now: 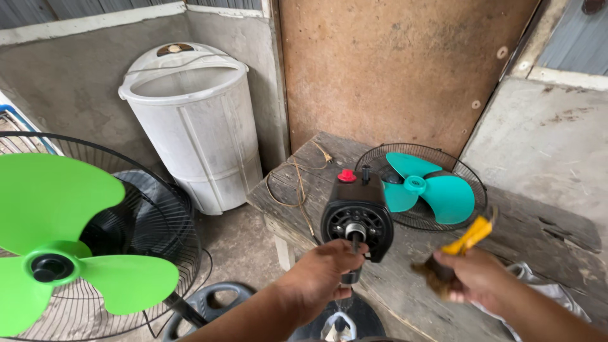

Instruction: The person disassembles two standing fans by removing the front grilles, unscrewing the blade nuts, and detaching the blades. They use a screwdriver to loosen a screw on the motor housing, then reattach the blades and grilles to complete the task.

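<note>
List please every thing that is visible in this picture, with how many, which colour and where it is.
fan motor housing: 1, black with a red knob on top, centre, over the edge of the wooden bench
paintbrush: 1, yellow handle, dark bristles, right of the motor
teal fan blade: 1, teal, lying in a black wire guard on the bench
wooden bench: 1, grey weathered wood, right half
cord: 1, tan, on the bench's left end
green fan: 1, bright green blade in a black guard, lower left
white tub: 1, white, upper left by the wall
left hand: 1, grip closed below the motor
right hand: 1, grip on the paintbrush
</note>
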